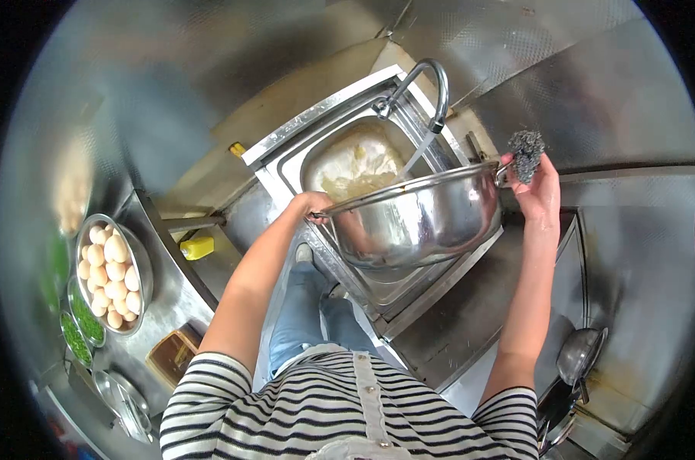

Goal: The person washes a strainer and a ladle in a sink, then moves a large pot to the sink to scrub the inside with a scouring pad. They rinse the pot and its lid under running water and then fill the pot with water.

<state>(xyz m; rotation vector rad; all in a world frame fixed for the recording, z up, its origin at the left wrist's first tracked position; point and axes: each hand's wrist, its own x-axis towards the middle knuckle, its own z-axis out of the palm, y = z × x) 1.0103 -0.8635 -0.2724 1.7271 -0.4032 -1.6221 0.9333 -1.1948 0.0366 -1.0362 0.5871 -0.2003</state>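
Note:
A large shiny steel pot (420,226) is tilted over the sink (290,165), its mouth toward the faucet. My left hand (313,205) is closed around the handle on the pot's left side. At the opposite handle, my right hand (539,188) grips a dark steel wool scrubber (527,156), with its fingers also against that handle. A curved faucet (442,88) runs a stream of water (418,156) down by the pot's far rim. Yellowish, cloudy water shows in the basin behind the pot; most of the pot's inside is hidden.
At left, a steel counter (171,280) holds a bowl of eggs (111,272), bowls of chopped greens (83,318) and a brown container (175,353). A yellow bottle (197,248) sits beneath. Metal walls enclose the sink. A pan (579,354) is at lower right.

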